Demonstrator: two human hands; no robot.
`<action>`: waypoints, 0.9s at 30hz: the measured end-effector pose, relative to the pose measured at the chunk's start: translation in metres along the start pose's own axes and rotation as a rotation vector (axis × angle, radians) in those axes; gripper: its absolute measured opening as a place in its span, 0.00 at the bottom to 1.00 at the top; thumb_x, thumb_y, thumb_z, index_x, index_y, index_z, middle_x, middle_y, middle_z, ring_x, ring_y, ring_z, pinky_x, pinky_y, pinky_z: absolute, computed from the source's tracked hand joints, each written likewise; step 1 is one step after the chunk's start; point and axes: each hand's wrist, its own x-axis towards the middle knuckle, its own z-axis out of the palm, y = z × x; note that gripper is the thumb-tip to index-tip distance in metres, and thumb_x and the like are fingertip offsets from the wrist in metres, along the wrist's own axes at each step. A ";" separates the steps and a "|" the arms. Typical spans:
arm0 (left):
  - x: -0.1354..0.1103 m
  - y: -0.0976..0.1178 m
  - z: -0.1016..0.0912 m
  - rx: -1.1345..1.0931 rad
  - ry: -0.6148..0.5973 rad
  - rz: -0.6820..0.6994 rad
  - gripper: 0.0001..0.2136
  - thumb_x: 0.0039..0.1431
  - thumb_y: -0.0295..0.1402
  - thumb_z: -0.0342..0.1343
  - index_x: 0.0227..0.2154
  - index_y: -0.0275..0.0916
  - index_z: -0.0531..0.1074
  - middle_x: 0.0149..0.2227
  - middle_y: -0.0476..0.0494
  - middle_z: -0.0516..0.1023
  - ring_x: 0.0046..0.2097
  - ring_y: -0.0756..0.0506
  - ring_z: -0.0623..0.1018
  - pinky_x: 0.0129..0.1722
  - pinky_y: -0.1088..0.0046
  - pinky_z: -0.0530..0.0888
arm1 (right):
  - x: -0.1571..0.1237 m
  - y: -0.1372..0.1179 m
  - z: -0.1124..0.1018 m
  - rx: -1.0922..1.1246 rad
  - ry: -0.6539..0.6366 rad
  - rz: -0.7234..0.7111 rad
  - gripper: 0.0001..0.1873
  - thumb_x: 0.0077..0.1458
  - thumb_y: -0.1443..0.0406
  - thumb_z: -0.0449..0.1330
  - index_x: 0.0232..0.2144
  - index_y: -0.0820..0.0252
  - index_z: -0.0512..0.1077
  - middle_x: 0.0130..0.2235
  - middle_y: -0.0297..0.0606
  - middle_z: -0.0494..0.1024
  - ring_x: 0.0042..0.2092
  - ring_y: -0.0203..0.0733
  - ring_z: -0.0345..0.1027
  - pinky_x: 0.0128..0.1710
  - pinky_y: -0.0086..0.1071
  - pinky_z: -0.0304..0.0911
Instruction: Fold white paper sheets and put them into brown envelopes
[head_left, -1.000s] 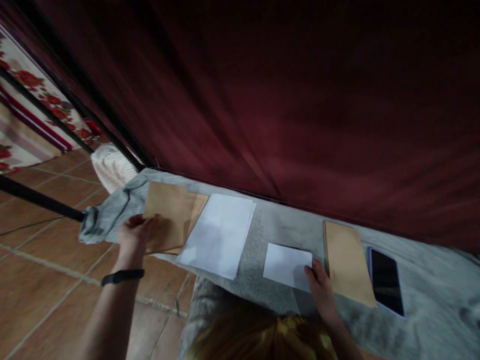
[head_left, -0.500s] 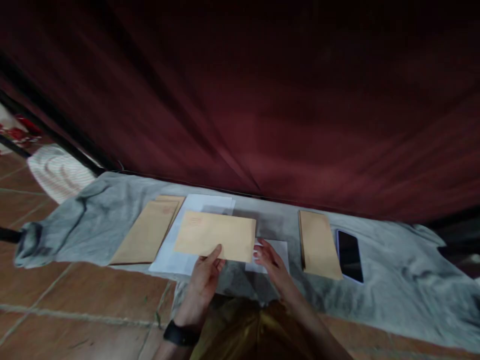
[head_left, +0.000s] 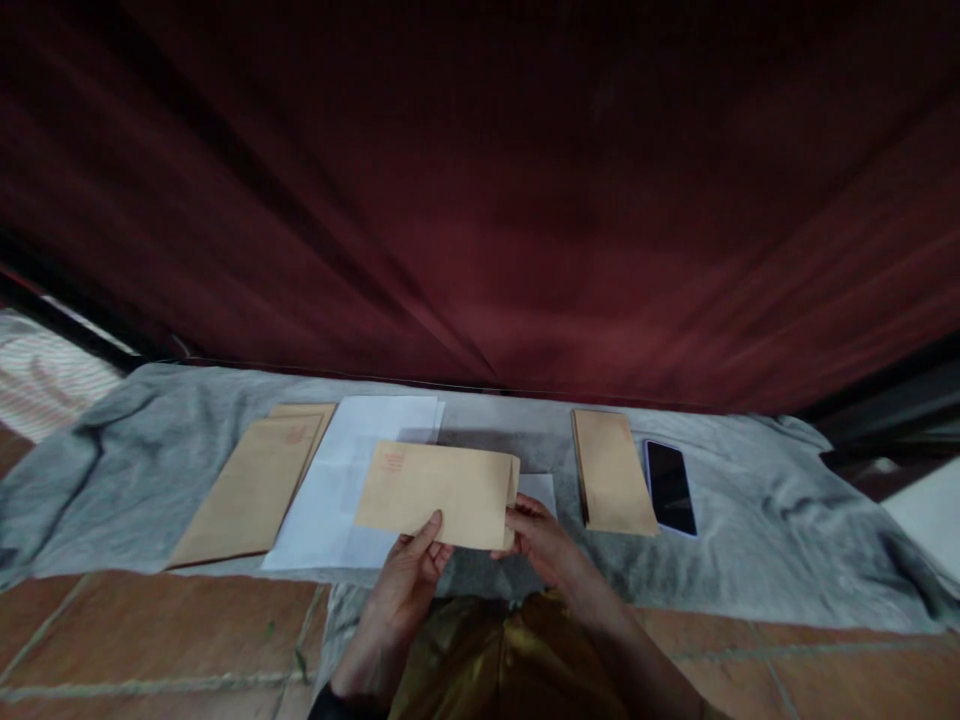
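Both hands hold one brown envelope (head_left: 439, 490) just above the grey cloth (head_left: 765, 520). My left hand (head_left: 405, 580) pinches its near edge with the thumb on top. My right hand (head_left: 544, 535) grips its right end, where the flap looks slightly raised. Under that end lies a small folded white paper (head_left: 541, 488), mostly hidden. Left of the held envelope lie white sheets (head_left: 341, 490) and a stack of brown envelopes (head_left: 251, 490).
Another brown envelope pile (head_left: 611, 470) lies to the right with a dark phone (head_left: 669, 487) beside it. A dark red curtain (head_left: 480, 200) hangs close behind the cloth. Terracotta floor tiles (head_left: 150, 640) run along the near side. A striped fabric (head_left: 37, 370) shows at far left.
My left hand took an envelope from the left stack and carried it to the middle. My right hand left the white paper and took the envelope's right end. The view swung right.
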 end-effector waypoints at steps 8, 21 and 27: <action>-0.010 -0.030 -0.019 1.017 -0.375 0.510 0.15 0.56 0.48 0.63 0.37 0.41 0.78 0.38 0.38 0.83 0.41 0.38 0.83 0.41 0.62 0.80 | 0.004 -0.009 -0.041 -0.503 0.187 -0.285 0.10 0.53 0.62 0.56 0.32 0.55 0.76 0.31 0.31 0.78 0.34 0.39 0.69 0.34 0.29 0.64; 0.016 -0.010 0.002 1.883 -0.371 1.361 0.53 0.45 0.46 0.69 0.72 0.42 0.47 0.66 0.27 0.64 0.67 0.27 0.64 0.67 0.37 0.50 | -0.021 0.002 -0.046 -0.359 0.127 -0.182 0.08 0.55 0.62 0.54 0.34 0.55 0.73 0.27 0.28 0.71 0.24 0.35 0.64 0.20 0.25 0.60; 0.019 -0.017 0.002 1.876 -0.314 1.444 0.44 0.53 0.38 0.63 0.71 0.40 0.51 0.65 0.28 0.66 0.65 0.29 0.66 0.67 0.40 0.51 | -0.026 -0.008 -0.056 -0.566 0.498 -0.391 0.15 0.55 0.60 0.58 0.45 0.55 0.73 0.39 0.38 0.79 0.36 0.40 0.72 0.36 0.33 0.70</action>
